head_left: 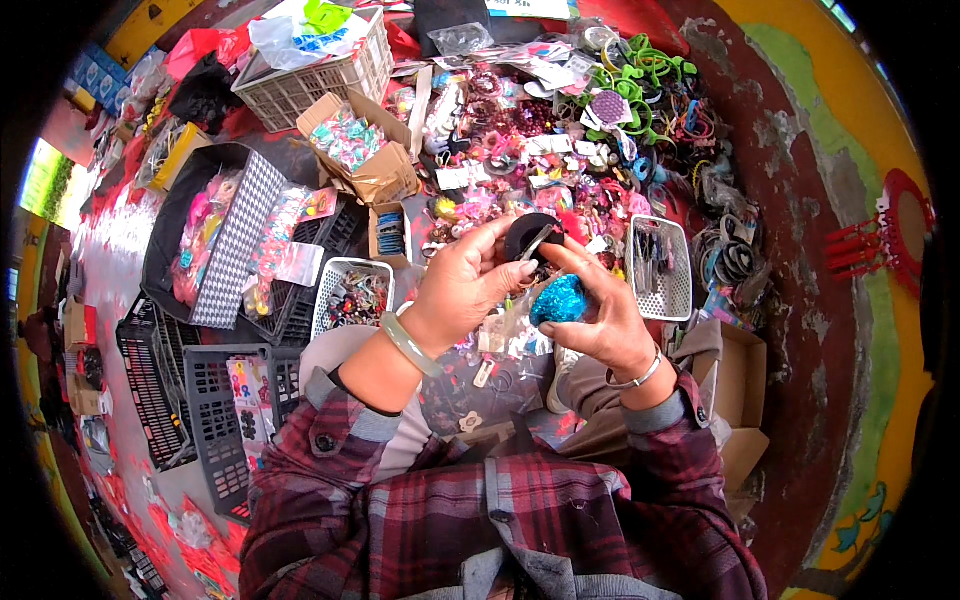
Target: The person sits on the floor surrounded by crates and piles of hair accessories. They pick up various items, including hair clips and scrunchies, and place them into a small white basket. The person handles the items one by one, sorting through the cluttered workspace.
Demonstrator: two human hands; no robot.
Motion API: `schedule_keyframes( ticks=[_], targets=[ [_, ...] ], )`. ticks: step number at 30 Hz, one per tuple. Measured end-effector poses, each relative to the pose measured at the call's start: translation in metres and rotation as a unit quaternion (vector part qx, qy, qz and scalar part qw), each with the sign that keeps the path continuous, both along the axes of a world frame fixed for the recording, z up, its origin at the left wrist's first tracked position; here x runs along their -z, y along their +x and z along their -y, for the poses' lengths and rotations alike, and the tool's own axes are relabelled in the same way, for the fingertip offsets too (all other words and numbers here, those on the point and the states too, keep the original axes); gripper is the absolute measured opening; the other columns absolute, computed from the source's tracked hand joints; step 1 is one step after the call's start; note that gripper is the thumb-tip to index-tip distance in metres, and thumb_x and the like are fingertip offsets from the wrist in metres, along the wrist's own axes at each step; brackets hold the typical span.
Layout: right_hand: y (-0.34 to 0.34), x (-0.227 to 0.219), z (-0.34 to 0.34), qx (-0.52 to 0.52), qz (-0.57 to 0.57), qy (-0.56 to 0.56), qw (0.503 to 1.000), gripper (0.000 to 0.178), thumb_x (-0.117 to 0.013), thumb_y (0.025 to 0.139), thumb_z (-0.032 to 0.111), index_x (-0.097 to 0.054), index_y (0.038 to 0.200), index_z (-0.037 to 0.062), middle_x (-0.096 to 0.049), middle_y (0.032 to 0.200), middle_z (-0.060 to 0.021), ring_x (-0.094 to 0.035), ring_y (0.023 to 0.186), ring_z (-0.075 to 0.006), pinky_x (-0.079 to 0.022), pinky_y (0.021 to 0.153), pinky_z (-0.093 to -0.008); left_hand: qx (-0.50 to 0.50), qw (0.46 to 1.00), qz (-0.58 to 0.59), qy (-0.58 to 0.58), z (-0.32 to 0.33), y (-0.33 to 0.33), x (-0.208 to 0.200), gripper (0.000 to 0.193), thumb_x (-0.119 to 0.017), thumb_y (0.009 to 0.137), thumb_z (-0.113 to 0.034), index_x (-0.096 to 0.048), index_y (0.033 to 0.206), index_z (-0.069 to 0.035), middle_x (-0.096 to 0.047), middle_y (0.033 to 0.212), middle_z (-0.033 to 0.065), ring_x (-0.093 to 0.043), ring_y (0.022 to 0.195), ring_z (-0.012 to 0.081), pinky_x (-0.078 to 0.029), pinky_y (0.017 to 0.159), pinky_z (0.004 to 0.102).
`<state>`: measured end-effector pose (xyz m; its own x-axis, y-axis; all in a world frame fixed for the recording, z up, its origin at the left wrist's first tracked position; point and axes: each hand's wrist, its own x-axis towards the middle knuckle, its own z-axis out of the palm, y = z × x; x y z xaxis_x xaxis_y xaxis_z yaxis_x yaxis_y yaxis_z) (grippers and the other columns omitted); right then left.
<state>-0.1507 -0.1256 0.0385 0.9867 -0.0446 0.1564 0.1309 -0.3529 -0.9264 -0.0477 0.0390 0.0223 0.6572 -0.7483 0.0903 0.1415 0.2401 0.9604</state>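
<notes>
Both my hands meet in front of me over a pile of hair accessories (500, 195). My left hand (452, 290) is closed, thumb and fingers pinching a black round piece (521, 236) with a slim silver clip (537, 242) lying across it. My right hand (612, 322) curls around a shiny blue glittery piece (560, 299), the thumb at its lower side. Its fingertips also reach the edge of the black piece. Whether the blue and black parts are joined cannot be made out.
White baskets stand left (353, 272) and right (660, 268) of my hands, with small goods inside. Farther left are an open cardboard box (385, 165), a houndstooth-trimmed black box (235, 240) and grey crates (215, 430). An open carton (735, 390) sits by my right elbow.
</notes>
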Motion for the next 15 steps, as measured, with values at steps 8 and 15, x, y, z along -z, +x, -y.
schedule_keyframes(
  ticks=[8, 15],
  targets=[
    [0.000, -0.005, 0.001, -0.024, -0.047, 0.054, 0.997, 0.069, -0.073, 0.059, 0.015, -0.050, 0.122, 0.0038, -0.047, 0.126, -0.0198, -0.038, 0.124, -0.0264, -0.028, 0.102, -0.0352, 0.057, 0.994, -0.094, 0.003, -0.006, 0.009, 0.002, 0.044, -0.056, 0.084, -0.003, -0.041, 0.125, 0.001, -0.058, 0.102, 0.0060, -0.059, 0.083, 0.0109, -0.050, 0.071, 0.0237],
    [0.000, 0.001, 0.004, -0.037, -0.079, 0.107, 0.990, 0.068, -0.074, 0.060, 0.015, -0.049, 0.122, 0.0015, -0.046, 0.126, -0.0183, -0.042, 0.120, -0.0246, -0.029, 0.101, -0.0326, 0.051, 0.992, -0.114, 0.030, -0.007, 0.010, 0.002, 0.038, -0.058, 0.082, -0.002, -0.048, 0.118, 0.001, -0.062, 0.092, 0.0066, -0.061, 0.075, 0.0115, -0.051, 0.066, 0.0229]
  ],
)
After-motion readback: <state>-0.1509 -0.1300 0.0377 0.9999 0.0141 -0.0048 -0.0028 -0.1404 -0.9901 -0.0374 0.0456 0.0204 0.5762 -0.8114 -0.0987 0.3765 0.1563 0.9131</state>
